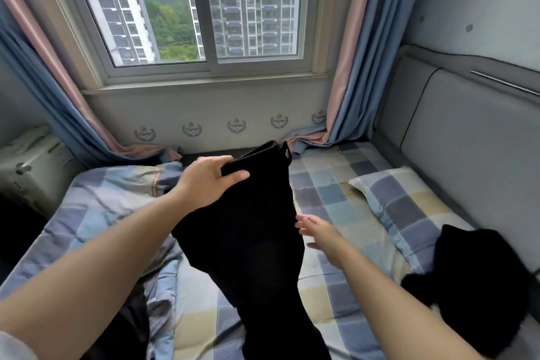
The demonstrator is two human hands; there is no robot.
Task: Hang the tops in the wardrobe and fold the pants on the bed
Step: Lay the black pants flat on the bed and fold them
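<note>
A pair of black pants point(248, 242) hangs in the air over the checked bed point(330, 193), waistband up. My left hand point(210, 181) grips the waistband at its left end, thumb across the front. My right hand point(318, 231) is lower, by the right edge of the pants, its fingers spread and relaxed and holding nothing. The pant legs drop out of view at the bottom. Another black garment point(467, 286) lies crumpled on the bed at the right, partly over the pillow point(400, 199).
A rumpled checked quilt point(117, 204) covers the bed's left half, with dark cloth point(131, 321) under it near the front. Blue and pink curtains point(347, 96) frame the window. A grey headboard point(467, 140) runs along the right. A pale suitcase point(32, 164) stands at the left.
</note>
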